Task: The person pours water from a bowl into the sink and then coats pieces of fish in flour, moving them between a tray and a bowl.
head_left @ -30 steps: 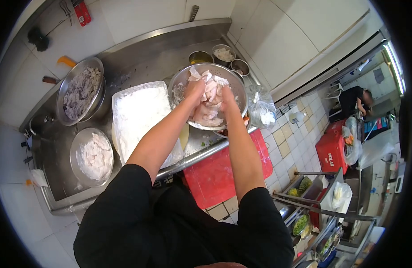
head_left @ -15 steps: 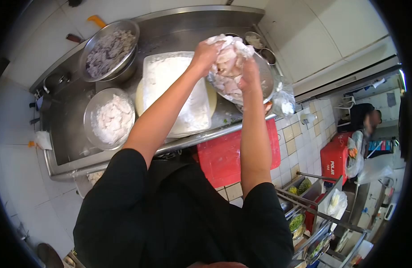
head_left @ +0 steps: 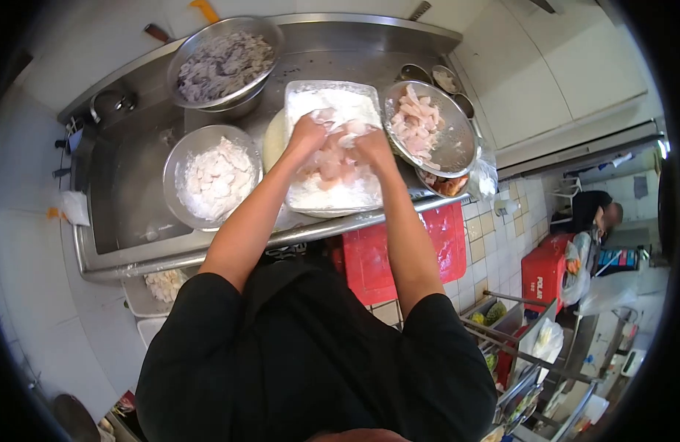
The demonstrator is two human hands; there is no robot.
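A rectangular tray [head_left: 369, 212] of white flour stands at the sink. Pale pink raw meat pieces [head_left: 331, 163] lie in it, blurred, between my hands. My left hand [head_left: 309, 134] is over the left part of the flour, its floury fingers loosely apart. Facing it from the right, my right hand [head_left: 371, 145] also has its fingers apart, partly hidden by the angle. More raw strips [head_left: 416, 121] sit in the metal bowl [head_left: 458, 144] on the right. On the left, a bowl [head_left: 173, 190] holds flour-coated pieces [head_left: 216, 177].
A large metal bowl [head_left: 275, 46] of greyish pieces [head_left: 225, 65] stands at the back left. Small metal cups [head_left: 413, 71] are at the back right. A red lid-like board [head_left: 443, 243] is below the sink edge. Another person [head_left: 587, 210] is far right, near a red cooler [head_left: 539, 276].
Both hands have moved left and down from the metal bowl to the flour tray. The meat they carried is now in the flour. The view has shifted slightly.
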